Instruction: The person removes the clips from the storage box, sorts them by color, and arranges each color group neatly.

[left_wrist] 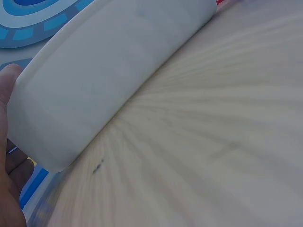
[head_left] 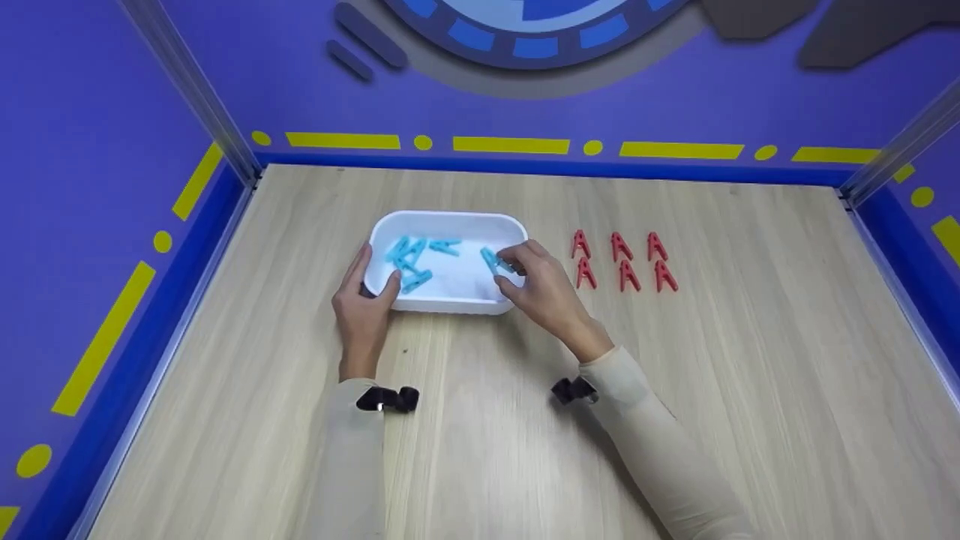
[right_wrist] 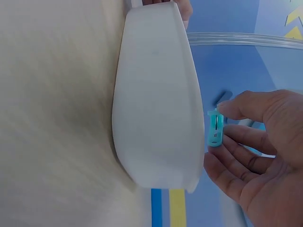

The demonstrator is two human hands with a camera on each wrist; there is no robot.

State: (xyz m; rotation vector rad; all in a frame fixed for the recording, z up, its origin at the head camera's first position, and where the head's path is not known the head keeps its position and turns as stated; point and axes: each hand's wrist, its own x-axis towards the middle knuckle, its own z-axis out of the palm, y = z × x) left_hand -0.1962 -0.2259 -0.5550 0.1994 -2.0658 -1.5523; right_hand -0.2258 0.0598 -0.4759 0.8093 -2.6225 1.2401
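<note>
My left hand (head_left: 360,309) grips the left end of a white plastic tray (head_left: 450,306), thumb over the near wall and fingers round the outside. In the left wrist view the tray's outer wall (left_wrist: 90,80) fills the upper left. Above the tray's right end, my right hand (head_left: 547,292) pinches a teal clothespin (head_left: 489,260) between thumb and fingers. The right wrist view shows that clothespin (right_wrist: 216,130) beyond the tray's rim. Several more teal clothespins (head_left: 417,281) lie loosely inside, mostly toward the left end.
To the right of the tray, red clothespins (head_left: 628,276) lie on the wooden table (head_left: 480,435) in two rows of 3. Blue-purple panels (head_left: 510,112) with yellow marks stand along the back and sides of the table.
</note>
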